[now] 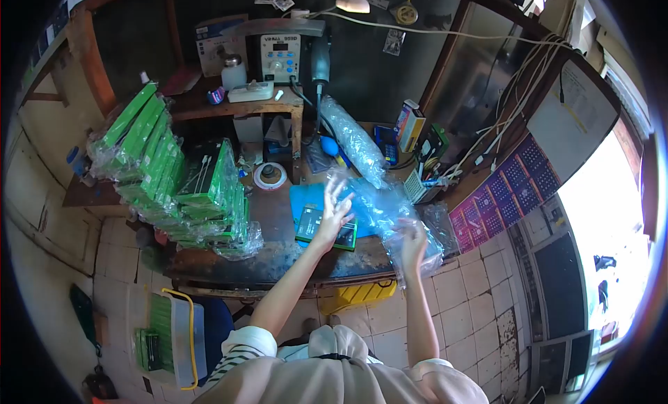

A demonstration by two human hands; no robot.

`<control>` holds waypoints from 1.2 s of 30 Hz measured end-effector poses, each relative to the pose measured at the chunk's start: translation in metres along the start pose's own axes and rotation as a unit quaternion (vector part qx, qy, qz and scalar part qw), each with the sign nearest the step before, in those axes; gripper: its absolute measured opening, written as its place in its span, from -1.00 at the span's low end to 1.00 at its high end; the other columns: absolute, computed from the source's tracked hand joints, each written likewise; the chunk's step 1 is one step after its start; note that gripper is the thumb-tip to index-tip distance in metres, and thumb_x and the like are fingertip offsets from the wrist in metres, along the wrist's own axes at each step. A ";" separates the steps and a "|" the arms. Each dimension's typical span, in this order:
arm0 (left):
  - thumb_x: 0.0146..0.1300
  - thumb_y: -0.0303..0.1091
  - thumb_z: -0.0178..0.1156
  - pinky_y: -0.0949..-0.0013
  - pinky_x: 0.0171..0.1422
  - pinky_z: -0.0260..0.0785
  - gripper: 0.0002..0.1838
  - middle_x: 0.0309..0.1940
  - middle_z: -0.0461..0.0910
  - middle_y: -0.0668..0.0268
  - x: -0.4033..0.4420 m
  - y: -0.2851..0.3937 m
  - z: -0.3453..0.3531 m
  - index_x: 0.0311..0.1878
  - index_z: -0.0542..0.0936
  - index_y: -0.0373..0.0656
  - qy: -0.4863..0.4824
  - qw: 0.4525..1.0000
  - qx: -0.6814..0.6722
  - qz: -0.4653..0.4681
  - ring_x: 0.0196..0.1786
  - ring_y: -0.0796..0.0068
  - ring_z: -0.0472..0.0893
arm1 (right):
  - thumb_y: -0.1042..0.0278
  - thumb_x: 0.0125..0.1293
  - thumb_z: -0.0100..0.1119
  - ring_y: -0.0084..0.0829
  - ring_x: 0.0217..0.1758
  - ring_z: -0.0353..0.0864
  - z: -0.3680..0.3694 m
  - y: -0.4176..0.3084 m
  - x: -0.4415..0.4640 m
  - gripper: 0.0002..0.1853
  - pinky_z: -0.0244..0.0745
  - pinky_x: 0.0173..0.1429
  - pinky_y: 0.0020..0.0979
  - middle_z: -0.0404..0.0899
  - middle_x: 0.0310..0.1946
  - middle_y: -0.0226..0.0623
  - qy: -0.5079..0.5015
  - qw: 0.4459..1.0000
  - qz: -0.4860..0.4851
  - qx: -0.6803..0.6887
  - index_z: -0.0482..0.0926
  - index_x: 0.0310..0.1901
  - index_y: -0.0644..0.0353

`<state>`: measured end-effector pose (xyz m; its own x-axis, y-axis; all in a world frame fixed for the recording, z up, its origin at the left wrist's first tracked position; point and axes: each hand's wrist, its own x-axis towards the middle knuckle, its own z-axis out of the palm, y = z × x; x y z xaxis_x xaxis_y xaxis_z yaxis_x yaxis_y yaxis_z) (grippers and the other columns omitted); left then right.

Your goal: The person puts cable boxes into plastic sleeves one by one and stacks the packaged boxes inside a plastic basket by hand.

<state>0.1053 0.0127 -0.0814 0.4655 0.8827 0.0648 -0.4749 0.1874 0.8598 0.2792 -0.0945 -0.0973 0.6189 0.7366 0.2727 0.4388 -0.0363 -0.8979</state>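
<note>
My left hand is raised over a flat black box with green edges, its fingers apart, close to a crumpled clear plastic bag. My right hand is closed on the bag's near right part; the fingers are slightly blurred. Beneath the box lies a blue mat on the worn dark workbench. Tall stacks of green boxes in clear wrap stand to my left, one showing a dark face.
A roll of bubble wrap lies behind the bag. A hot-air station sits on a wooden shelf. A tape roll is on the bench. At right are a pen basket and hanging cables. Below left stands a plastic bin.
</note>
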 end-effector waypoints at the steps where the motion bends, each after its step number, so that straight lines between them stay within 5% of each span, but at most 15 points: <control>1: 0.33 -0.17 -0.09 0.02 0.29 0.07 -0.39 0.34 0.01 0.26 0.003 -0.011 -0.002 0.36 -0.10 0.13 -0.043 0.997 0.039 0.042 0.33 0.25 0.16 | 0.45 0.31 -0.07 -0.33 -0.05 0.52 0.005 0.003 -0.004 -0.70 0.47 -0.07 -0.37 0.44 -0.08 -0.22 -0.046 0.993 -0.027 -0.101 0.37 0.06 0.29; 2: 0.34 -0.23 -0.11 0.13 0.33 0.04 -0.47 0.31 0.11 0.25 0.005 -0.024 -0.003 0.35 0.05 0.02 -0.085 0.990 0.075 0.083 0.33 0.28 0.16 | 0.45 0.31 -0.07 -0.33 -0.05 0.52 0.009 0.005 -0.007 -0.70 0.47 -0.07 -0.37 0.44 -0.08 -0.22 -0.041 0.993 -0.025 -0.107 0.37 0.06 0.29; 4: 0.34 -0.25 -0.12 0.22 0.35 0.01 -0.55 0.28 0.17 0.22 -0.002 -0.039 0.004 0.28 0.18 -0.06 -0.116 0.979 0.133 0.104 0.33 0.30 0.16 | 0.36 0.32 -0.03 -0.36 -0.02 0.46 0.023 -0.021 -0.022 -0.57 0.40 -0.01 -0.41 0.34 0.06 -0.21 -0.111 0.949 0.154 0.253 0.24 0.20 0.24; 7: 0.33 -0.31 -0.13 0.31 0.37 -0.02 -0.62 0.26 0.22 0.13 -0.021 -0.055 0.013 0.16 0.37 -0.23 -0.159 0.934 0.287 0.141 0.32 0.29 0.18 | 0.36 0.31 -0.02 -0.49 -0.17 0.47 0.037 -0.008 -0.015 -0.50 0.43 -0.10 -0.52 0.26 0.12 -0.28 -0.161 0.950 0.094 0.249 0.14 0.27 0.14; 13: 0.25 -0.33 0.02 0.29 0.32 0.06 -0.59 0.25 0.24 0.18 -0.019 -0.066 -0.006 0.17 0.37 -0.17 -0.252 0.944 0.205 0.056 0.29 0.28 0.23 | 0.52 0.23 -0.04 -0.52 -0.19 0.49 0.033 -0.013 0.007 -0.76 0.43 -0.12 -0.53 0.54 -0.19 -0.27 -0.097 0.975 0.074 0.186 0.52 -0.10 0.32; 15: 0.22 -0.32 0.09 0.29 0.29 0.12 -0.58 0.19 0.30 0.23 -0.016 -0.067 -0.009 0.16 0.39 -0.14 -0.082 0.920 0.334 0.189 0.22 0.33 0.30 | 0.61 0.16 -0.10 -0.53 -0.19 0.50 0.035 0.002 0.015 -0.73 0.42 -0.12 -0.57 0.52 -0.16 -0.24 -0.057 0.956 0.094 0.272 0.51 -0.11 0.34; 16: 0.10 -0.38 0.20 0.41 0.13 0.27 -0.58 0.02 0.45 0.22 -0.022 -0.052 0.011 0.07 0.47 -0.12 0.060 0.953 0.271 0.124 0.05 0.39 0.45 | 0.58 0.25 -0.11 -0.56 -0.17 0.48 0.032 0.001 0.017 -0.79 0.45 -0.08 -0.53 0.54 -0.22 -0.34 -0.077 0.944 0.118 0.297 0.54 -0.17 0.29; 19: 0.03 -0.40 0.25 0.45 0.05 0.32 -0.58 -0.04 0.49 0.26 -0.009 -0.053 0.016 0.02 0.50 -0.14 0.013 0.992 0.122 0.032 0.03 0.44 0.46 | 0.53 0.25 -0.04 -0.53 -0.14 0.48 0.038 0.011 0.021 -0.80 0.45 -0.07 -0.52 0.55 -0.22 -0.33 -0.125 0.950 0.124 0.257 0.53 -0.14 0.34; 23: 0.02 -0.43 0.26 0.46 -0.04 0.36 -0.58 -0.15 0.56 0.28 0.025 -0.078 0.012 0.02 0.51 -0.16 0.061 0.941 0.316 0.107 -0.12 0.54 0.51 | 0.45 0.16 0.13 -0.49 -0.08 0.48 0.038 0.001 0.020 -0.67 0.46 -0.14 -0.54 0.45 -0.06 -0.24 -0.205 0.949 0.094 0.219 0.47 -0.01 0.30; 24: 0.07 -0.46 0.20 0.46 -0.06 0.37 -0.64 -0.18 0.58 0.26 0.031 -0.079 0.015 0.00 0.52 -0.17 0.048 0.953 0.287 0.082 -0.17 0.54 0.53 | 0.53 0.11 0.13 -0.44 -0.14 0.53 0.048 0.043 0.030 -0.62 0.49 -0.29 -0.56 0.40 -0.02 -0.18 -0.150 0.974 -0.169 0.030 0.45 0.02 0.27; 25: 0.07 -0.46 0.20 0.46 -0.06 0.37 -0.64 -0.18 0.58 0.26 0.039 -0.082 0.018 0.00 0.52 -0.17 0.048 0.951 0.294 0.081 -0.17 0.54 0.53 | 0.53 0.11 0.13 -0.44 -0.14 0.53 0.040 0.043 0.040 -0.62 0.49 -0.29 -0.56 0.40 -0.02 -0.18 -0.148 0.974 -0.168 0.036 0.45 0.02 0.27; 28: 0.17 -0.49 0.10 0.47 -0.05 0.39 -0.66 -0.07 0.52 0.23 0.057 -0.074 0.033 0.05 0.46 -0.18 -0.048 0.959 0.277 0.009 -0.08 0.52 0.51 | 0.64 0.09 0.03 -0.39 -0.26 0.58 0.021 0.039 0.080 -0.63 0.51 -0.39 -0.54 0.48 -0.14 -0.12 -0.206 0.973 0.087 0.060 0.44 0.00 0.32; 32: 0.11 -0.52 0.14 0.38 -0.08 0.43 -0.69 -0.16 0.44 0.18 0.094 -0.070 0.049 -0.03 0.46 -0.21 0.123 0.878 0.431 0.169 -0.08 0.33 0.50 | 0.63 0.12 -0.01 -0.41 -0.27 0.58 0.044 0.091 0.126 -0.64 0.54 -0.39 -0.54 0.51 -0.17 -0.14 -0.081 0.994 -0.023 0.063 0.44 0.01 0.34; 34: 0.05 -0.54 0.18 0.35 -0.08 0.45 -0.65 -0.18 0.41 0.16 0.112 -0.076 0.048 -0.03 0.46 -0.21 0.169 0.823 0.499 0.213 -0.07 0.29 0.49 | 0.61 0.17 -0.05 -0.43 -0.27 0.56 0.062 0.101 0.141 -0.67 0.59 -0.31 -0.49 0.48 -0.12 -0.18 -0.086 0.956 0.087 0.267 0.44 0.01 0.33; 36: 0.04 -0.54 0.19 0.35 -0.08 0.45 -0.64 -0.18 0.40 0.15 0.124 -0.084 0.045 -0.04 0.46 -0.20 0.185 0.809 0.513 0.221 -0.07 0.28 0.48 | 0.58 0.20 -0.06 -0.44 -0.25 0.55 0.078 0.102 0.147 -0.66 0.59 -0.27 -0.47 0.48 -0.11 -0.20 -0.132 0.947 0.134 0.261 0.41 0.04 0.33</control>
<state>0.2369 0.0868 -0.1228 0.0737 0.8699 0.4877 0.4238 -0.4700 0.7743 0.3634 0.0628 -0.1756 0.4471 0.8942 -0.0231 -0.1350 0.0420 -0.9900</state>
